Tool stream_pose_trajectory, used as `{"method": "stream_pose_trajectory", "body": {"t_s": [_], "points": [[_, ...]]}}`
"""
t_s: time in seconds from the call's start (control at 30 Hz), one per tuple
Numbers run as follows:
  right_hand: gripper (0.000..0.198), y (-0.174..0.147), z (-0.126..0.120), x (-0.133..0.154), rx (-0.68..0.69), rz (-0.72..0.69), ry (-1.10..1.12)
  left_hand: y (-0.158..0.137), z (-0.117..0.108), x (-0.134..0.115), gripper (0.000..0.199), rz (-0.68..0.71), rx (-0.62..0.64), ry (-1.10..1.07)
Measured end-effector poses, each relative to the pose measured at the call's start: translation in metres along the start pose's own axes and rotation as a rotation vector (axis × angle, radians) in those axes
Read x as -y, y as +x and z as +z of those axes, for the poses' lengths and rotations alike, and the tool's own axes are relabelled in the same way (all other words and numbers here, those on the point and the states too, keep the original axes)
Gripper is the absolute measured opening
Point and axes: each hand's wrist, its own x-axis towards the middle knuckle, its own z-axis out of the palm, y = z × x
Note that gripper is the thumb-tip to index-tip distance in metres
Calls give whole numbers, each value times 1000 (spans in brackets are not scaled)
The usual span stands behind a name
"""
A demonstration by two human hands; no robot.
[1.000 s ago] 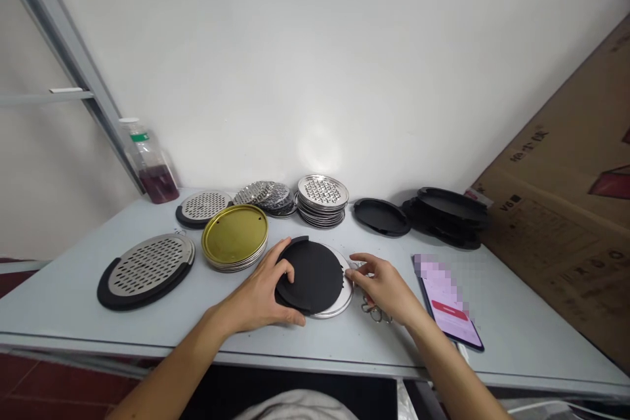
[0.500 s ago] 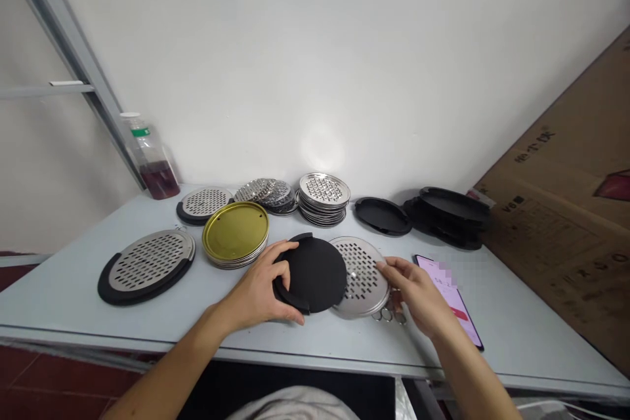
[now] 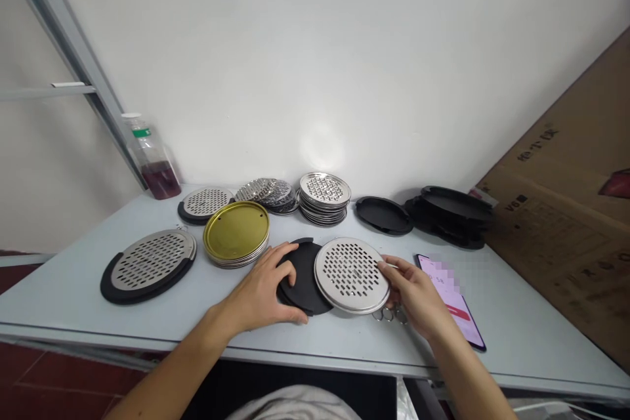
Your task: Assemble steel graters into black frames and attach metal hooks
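My left hand (image 3: 266,289) is curled around the left edge of a black round holder (image 3: 302,275) with a raised rim, thumb at the front and fingers at the back. My right hand (image 3: 416,289) pinches the right edge of a silver slotted grater disc (image 3: 352,274). This disc overlaps the right part of the holder and hides it; a second metal rim shows beneath. Several small metal rings (image 3: 388,315) lie beside the right fingers. To the left stands a stack of round plates topped by a gold one (image 3: 236,230).
Two black-rimmed slotted discs (image 3: 152,261) lie at left. Grater discs (image 3: 325,191) are stacked by the wall, with black holders (image 3: 384,214) to their right. A phone (image 3: 453,302), a bottle of dark liquid (image 3: 160,174) and a large cardboard box (image 3: 566,223) flank the work area.
The slotted disc has come from under the holder's right edge to lie over it, shifted left by my right hand. My left hand stays on the holder.
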Motion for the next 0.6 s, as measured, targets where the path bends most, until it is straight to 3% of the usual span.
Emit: {"method": "stream_pose_trajectory", "body": {"t_s": [0.27, 0.4, 0.6], "points": [[68, -13, 5, 5, 236, -223, -354, -2, 5, 5, 89, -57, 57, 3], [76, -16, 8, 4, 291, -360, -586, -2, 4, 4, 85, -48, 77, 29], [79, -17, 12, 4, 220, -481, -903, -2, 5, 5, 84, -29, 79, 26]]}}
